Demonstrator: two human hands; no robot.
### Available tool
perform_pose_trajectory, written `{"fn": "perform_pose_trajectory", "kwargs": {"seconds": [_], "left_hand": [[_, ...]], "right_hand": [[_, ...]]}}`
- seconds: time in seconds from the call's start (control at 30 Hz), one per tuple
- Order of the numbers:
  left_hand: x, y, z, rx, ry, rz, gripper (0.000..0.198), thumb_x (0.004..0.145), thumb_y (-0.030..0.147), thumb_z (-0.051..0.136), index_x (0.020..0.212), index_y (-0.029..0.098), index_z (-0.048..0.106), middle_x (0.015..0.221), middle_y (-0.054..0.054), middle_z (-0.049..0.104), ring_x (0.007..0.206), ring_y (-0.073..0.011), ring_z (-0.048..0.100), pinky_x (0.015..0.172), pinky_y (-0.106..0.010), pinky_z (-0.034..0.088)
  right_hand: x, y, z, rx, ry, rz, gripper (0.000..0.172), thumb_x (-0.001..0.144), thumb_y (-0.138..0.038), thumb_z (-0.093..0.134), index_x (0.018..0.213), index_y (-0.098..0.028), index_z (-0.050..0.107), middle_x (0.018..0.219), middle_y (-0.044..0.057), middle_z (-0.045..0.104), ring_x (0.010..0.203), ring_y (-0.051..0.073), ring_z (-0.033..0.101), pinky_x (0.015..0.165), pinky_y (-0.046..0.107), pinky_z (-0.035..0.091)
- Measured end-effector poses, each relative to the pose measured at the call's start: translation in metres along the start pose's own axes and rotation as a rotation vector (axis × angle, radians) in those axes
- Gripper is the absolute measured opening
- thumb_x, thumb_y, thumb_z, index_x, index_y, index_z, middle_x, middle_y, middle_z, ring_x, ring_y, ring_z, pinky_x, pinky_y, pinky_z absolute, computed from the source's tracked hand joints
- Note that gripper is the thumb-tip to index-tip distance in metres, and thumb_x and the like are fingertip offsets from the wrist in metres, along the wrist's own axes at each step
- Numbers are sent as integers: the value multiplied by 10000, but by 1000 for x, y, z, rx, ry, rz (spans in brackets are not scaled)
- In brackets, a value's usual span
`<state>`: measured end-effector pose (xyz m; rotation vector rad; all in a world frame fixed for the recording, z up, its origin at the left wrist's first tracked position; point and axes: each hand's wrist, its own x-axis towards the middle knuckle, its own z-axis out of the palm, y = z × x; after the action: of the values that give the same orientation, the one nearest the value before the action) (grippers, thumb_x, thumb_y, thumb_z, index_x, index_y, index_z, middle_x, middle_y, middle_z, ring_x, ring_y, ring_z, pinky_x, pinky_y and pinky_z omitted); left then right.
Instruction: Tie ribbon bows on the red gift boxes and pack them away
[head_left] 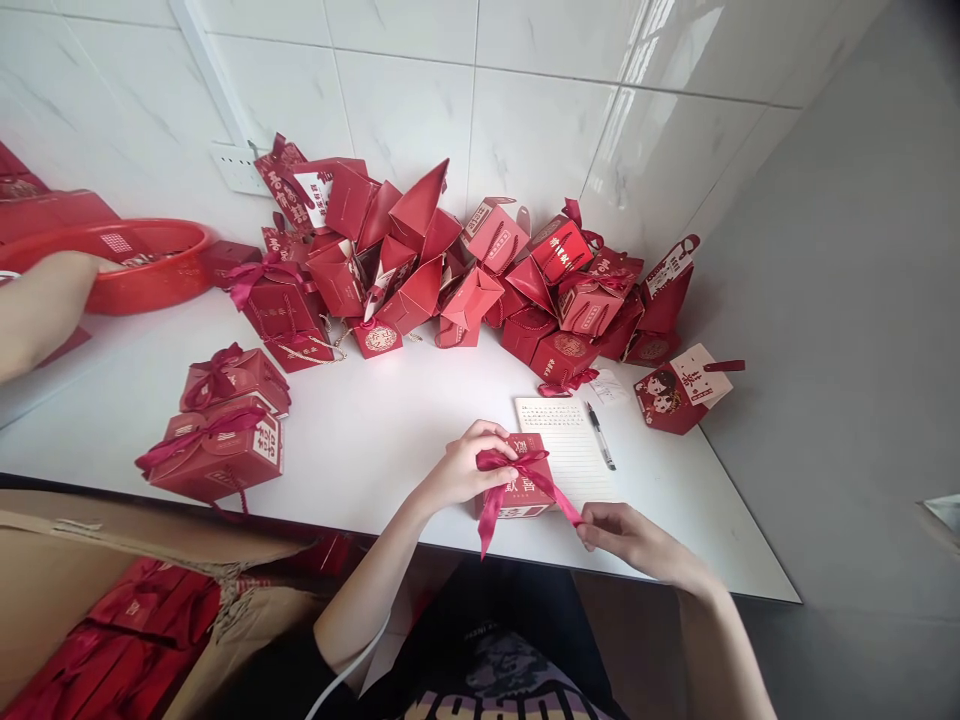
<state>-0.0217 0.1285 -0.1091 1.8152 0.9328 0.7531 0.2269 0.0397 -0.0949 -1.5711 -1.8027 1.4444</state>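
Note:
A small red gift box (534, 492) with pale lettering stands near the table's front edge. A crimson ribbon (489, 518) is tied in a bow across its top. My left hand (474, 465) is closed on the bow, thumb and fingers pinching it against the box. To the right, my right hand (626, 540) pinches the end of one ribbon tail, which runs taut from the bow. The other tail hangs loose down the box's front. Behind the box lies an open lined notebook (581, 455) with handwriting, partly covered by it.
A black pen (601, 437) lies beside the notebook. Many red gift boxes (420, 290) are heaped along the tiled wall. Two ribboned boxes (217, 450) stand at left. Another person's arm (45, 310) reaches into a red basin (154, 285). A cardboard carton (262, 610) holds more boxes below.

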Motion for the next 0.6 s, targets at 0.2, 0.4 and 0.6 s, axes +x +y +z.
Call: {"fn": "perform_pose_trajectory", "kwargs": {"seconds": [0.2, 0.4, 0.6], "left_hand": [[-2, -1, -6, 4, -120, 56, 540, 648, 387, 738, 1148, 284, 561, 1247, -54, 454, 1212, -235, 459, 1019, -350, 401], [-16, 4, -7, -34, 273, -127, 327, 801, 468, 508, 1013, 220, 532, 1107, -57, 570, 1085, -214, 529, 871, -317, 438], [-24, 15, 5, 105, 314, -349, 457, 820, 552, 406, 547, 201, 297, 499, 54, 346, 502, -118, 401, 507, -247, 298]], "right_hand": [[28, -28, -21, -118, 603, 80, 544, 770, -694, 377, 650, -191, 545, 502, -25, 440, 487, 130, 410, 493, 263, 322], [68, -56, 6, -258, 473, 46, 586, 820, -663, 297, 465, -213, 420, 470, 15, 459, 490, 151, 431, 516, 281, 328], [70, -42, 20, -90, 498, -29, 467, 768, -590, 475, 510, -206, 412, 495, -15, 470, 503, 129, 421, 493, 253, 320]]}}
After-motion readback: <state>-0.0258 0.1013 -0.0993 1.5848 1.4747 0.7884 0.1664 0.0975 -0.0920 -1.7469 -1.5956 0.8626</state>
